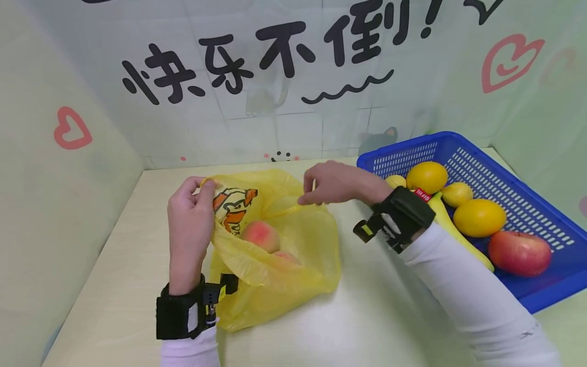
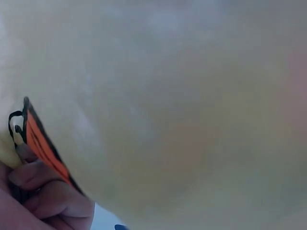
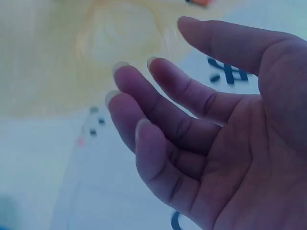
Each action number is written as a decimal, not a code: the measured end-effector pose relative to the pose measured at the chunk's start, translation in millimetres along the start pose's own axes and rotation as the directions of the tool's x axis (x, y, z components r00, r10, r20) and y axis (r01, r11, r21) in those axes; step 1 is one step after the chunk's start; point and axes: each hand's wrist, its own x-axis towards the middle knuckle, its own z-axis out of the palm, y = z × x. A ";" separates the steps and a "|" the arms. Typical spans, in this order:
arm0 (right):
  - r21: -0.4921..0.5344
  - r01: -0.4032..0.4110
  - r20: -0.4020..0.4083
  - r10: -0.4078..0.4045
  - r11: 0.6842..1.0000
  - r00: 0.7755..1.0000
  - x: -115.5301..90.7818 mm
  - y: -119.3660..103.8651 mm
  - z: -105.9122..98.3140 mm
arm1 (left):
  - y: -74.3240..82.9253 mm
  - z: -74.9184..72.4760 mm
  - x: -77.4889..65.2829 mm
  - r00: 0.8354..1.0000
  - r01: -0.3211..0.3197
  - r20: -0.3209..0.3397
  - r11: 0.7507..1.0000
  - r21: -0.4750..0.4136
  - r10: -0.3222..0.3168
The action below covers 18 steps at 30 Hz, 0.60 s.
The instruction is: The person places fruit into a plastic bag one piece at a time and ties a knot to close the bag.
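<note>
A yellow plastic bag [image 1: 284, 285] with a printed cartoon figure stands with its mouth spread. Inside it lie a peach [image 1: 260, 235] and, partly covered by the bag's front, a second peach [image 1: 287, 256]. My left hand [image 1: 190, 219] pinches the bag's left rim between thumb and fingers. In the left wrist view the bag's pale film fills most of the picture, with the left hand's curled fingers [image 2: 62, 199] at the lower left. Over the bag's right rim hovers my right hand [image 1: 332, 182]; in the right wrist view its fingers [image 3: 163, 110] are loosely bent, thumb apart, holding nothing.
To the right, a blue plastic basket [image 1: 566, 216] holds an apple [image 1: 519, 253], a banana [image 1: 451, 227] and several yellow fruits, one being a large round one [image 1: 480, 217]. The pale table [image 1: 133, 265] meets a printed wall [image 1: 293, 127] behind.
</note>
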 end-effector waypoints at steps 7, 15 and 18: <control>0.013 -0.163 -0.072 0.164 0.987 0.984 -26.9 50.4 -38.0 | -1.3 -0.9 0.6 1.000 0.008 0.004 1.000 0.007 -0.008; -0.049 -0.258 0.028 0.260 0.965 0.965 -48.5 103.4 -65.3 | -1.8 -2.5 -0.3 1.000 0.018 -0.006 1.000 0.013 -0.018; -0.040 -0.282 0.051 0.284 0.959 0.958 -52.9 124.4 -66.8 | -1.1 -1.9 -0.6 1.000 0.007 -0.010 1.000 0.004 -0.007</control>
